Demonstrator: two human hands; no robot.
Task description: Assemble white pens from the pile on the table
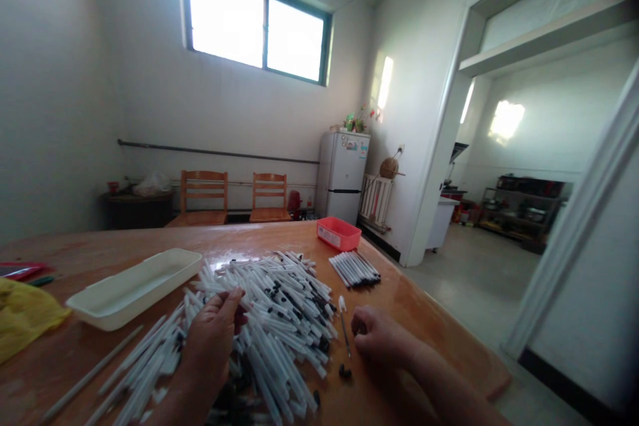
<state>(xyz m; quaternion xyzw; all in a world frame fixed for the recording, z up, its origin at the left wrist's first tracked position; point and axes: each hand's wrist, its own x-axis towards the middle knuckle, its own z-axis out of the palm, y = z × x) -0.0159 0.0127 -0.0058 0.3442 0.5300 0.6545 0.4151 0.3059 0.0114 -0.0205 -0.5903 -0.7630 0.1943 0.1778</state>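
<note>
A large heap of white pen barrels with black parts (274, 306) covers the middle of the wooden table. My left hand (214, 333) is over the left side of this heap, fingers curled together; whatever they may hold is hidden. To the right of the heap, my right hand (374, 336) is closed near the tabletop, its fingertips turned away from view. Between that hand and the heap lies a thin refill with a clear cap (344, 326), with small black pieces (344, 371) just below it. A neat row of pens (354, 269) rests farther back on the right.
A red tray (339, 233) sits at the table's back edge. On the left are a long cream tray (134, 287), a yellow bag (27, 319) and a thin rod (92, 374). Two wooden chairs (204, 194) and a fridge (345, 170) stand beyond the table (424, 326).
</note>
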